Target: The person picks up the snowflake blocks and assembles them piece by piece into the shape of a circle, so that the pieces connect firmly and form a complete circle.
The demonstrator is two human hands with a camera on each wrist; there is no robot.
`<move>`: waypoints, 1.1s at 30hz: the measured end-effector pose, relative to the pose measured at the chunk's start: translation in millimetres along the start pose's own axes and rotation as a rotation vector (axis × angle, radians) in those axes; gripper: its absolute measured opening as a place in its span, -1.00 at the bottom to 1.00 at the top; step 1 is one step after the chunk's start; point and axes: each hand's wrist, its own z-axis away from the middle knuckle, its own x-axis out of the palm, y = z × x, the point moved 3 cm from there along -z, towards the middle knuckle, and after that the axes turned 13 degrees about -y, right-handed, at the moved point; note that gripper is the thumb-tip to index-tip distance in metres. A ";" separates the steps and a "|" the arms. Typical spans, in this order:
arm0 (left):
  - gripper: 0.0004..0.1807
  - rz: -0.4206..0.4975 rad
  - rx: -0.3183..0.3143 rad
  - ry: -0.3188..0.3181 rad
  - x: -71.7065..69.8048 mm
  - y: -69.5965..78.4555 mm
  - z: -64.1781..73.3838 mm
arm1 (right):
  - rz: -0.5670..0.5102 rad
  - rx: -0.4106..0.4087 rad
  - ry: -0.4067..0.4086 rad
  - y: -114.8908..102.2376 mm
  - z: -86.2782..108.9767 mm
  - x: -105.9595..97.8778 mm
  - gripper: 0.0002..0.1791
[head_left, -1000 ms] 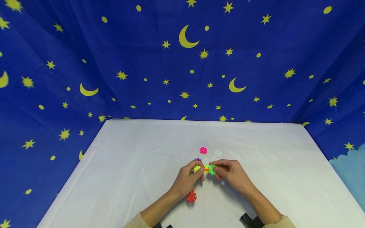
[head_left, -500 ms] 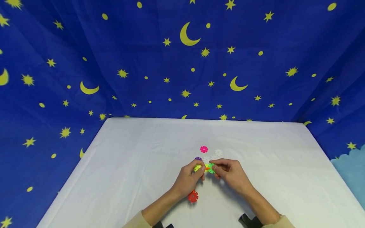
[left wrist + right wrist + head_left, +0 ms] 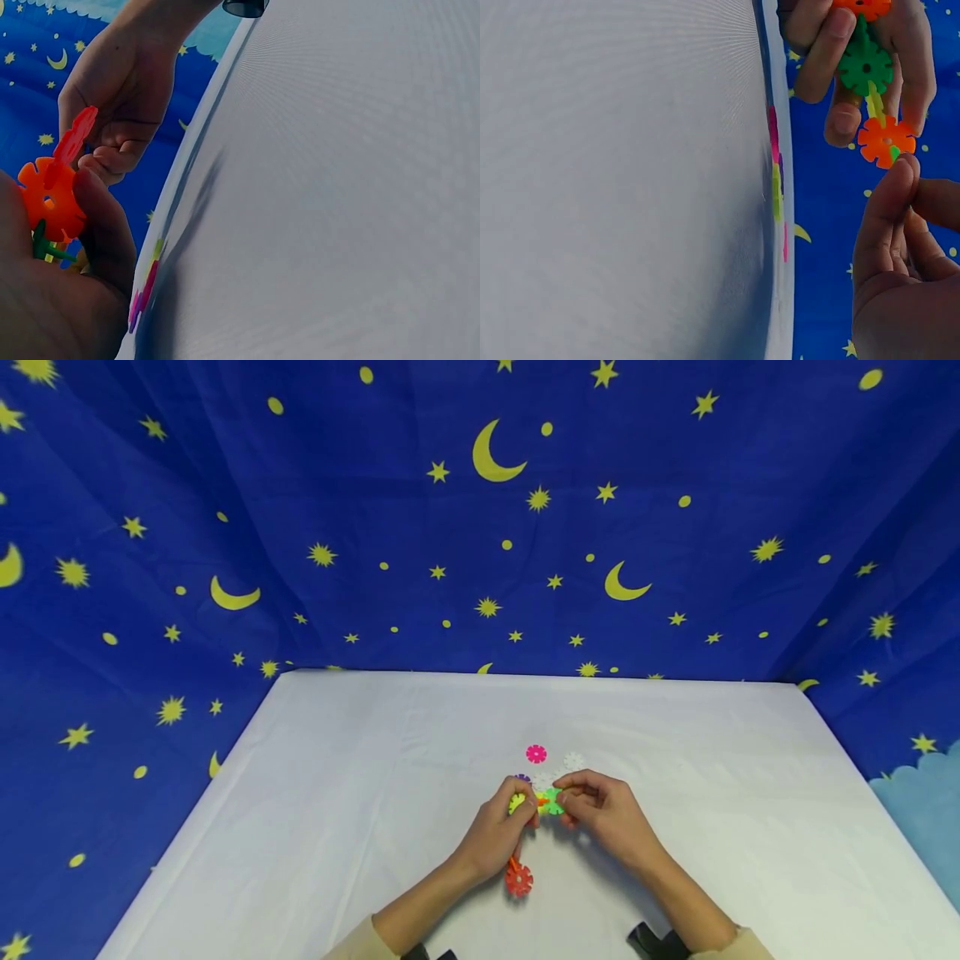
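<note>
A chain of slotted plastic snowflake discs runs through my left hand [image 3: 491,835], whose thumb and fingers grip it. Its links include a dark green disc [image 3: 866,69] and an orange disc [image 3: 885,141] at the far end. Out of the near side of that hand hangs a red disc [image 3: 519,879], joined to another orange disc [image 3: 51,199]. My right hand [image 3: 611,814] pinches a light green disc [image 3: 553,802] between thumb and fingers. In the right wrist view its edge meets the end orange disc; how deep it sits in the slot is hidden.
Loose discs lie on the white table [image 3: 360,793] beyond the hands: a pink disc [image 3: 536,753], a partly covered purple disc [image 3: 522,778] and some white discs [image 3: 573,762]. A blue star-and-moon cloth [image 3: 405,527] hangs behind the table.
The red disc at the chain's near end has swung to the right below my left hand. Both hands keep their hold, with the light green disc shifting slightly left.
</note>
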 end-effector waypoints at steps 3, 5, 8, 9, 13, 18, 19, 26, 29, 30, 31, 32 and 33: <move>-0.87 0.022 0.009 -0.008 0.0 -1.3 -0.2 | -0.014 0.000 -0.019 0.8 -0.6 -0.7 -0.75; -0.86 0.026 0.016 -0.009 0.1 -1.5 -0.1 | -0.013 0.004 -0.025 0.2 -0.3 -1.4 -0.75; -0.84 0.027 0.017 -0.012 -0.1 -1.8 0.5 | -0.007 -0.001 -0.040 0.9 -1.0 -2.0 -0.74; -0.84 0.024 0.014 -0.010 -0.4 -1.7 0.8 | -0.005 -0.003 -0.044 1.0 -1.5 -2.0 -0.75; -0.85 -0.005 -0.022 0.020 -1.9 -0.9 1.6 | 0.001 -0.014 -0.068 -0.5 -3.3 -1.5 -0.75; -0.88 -0.018 -0.048 0.052 -2.5 10.4 3.6 | 0.045 -0.001 -0.083 -0.9 -4.4 -6.1 -0.75; -0.88 -0.008 -0.042 0.053 -2.6 14.3 4.5 | 0.050 0.002 -0.083 -0.5 -4.4 -8.2 -0.75; -0.86 0.046 0.007 0.080 -6.4 34.7 11.7 | -0.004 -0.001 -0.029 3.1 -8.0 -29.8 -0.70; -0.83 0.068 0.019 0.089 -7.1 32.2 11.7 | 0.010 0.008 -0.009 6.0 -12.1 -40.6 -0.69; -0.82 0.074 0.019 0.087 -7.3 32.2 11.7 | 0.018 0.019 0.001 7.2 -13.6 -44.2 -0.70; -0.82 0.081 0.017 0.083 -7.3 31.8 11.8 | 0.028 0.032 0.007 8.8 -15.3 -47.8 -0.70; -0.82 0.089 0.017 0.081 -7.5 31.6 11.7 | 0.042 0.044 0.014 10.2 -16.9 -50.8 -0.70; -0.82 0.092 0.014 0.079 -7.5 31.8 11.7 | 0.060 0.056 0.020 10.9 -18.4 -53.5 -0.70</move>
